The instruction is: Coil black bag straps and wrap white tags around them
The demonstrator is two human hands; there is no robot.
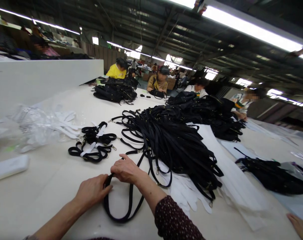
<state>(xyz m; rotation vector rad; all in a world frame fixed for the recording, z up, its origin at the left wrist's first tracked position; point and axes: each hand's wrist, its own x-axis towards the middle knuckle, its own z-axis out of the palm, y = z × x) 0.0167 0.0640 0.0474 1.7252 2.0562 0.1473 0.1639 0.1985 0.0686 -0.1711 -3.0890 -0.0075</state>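
Note:
A black strap (pixel 123 219) with metal clips hangs in a loop between my two hands, low over the white table. My left hand (pixel 93 190) pinches it at the loop's left side, thumb and fingers together. Just above and to the right, my right hand (pixel 126 169) is closed on the same strap, its fingers bent over it. Beyond my hands lie several folded black straps (pixel 93 155), bundled with white paper bands. To the right spreads a large heap of loose black straps (pixel 166 140), some ends trailing close to my right wrist.
White paper strips (pixel 188 190) lie beside the heap, near a long white sheet (pixel 223 173). Clear plastic bags (pixel 39 130) lie at left, above a white block (pixel 10 166). Black bags (pixel 271 175) lie right and farther back. Several people sit beyond; another person's hand (pixel 300 226) shows lower right.

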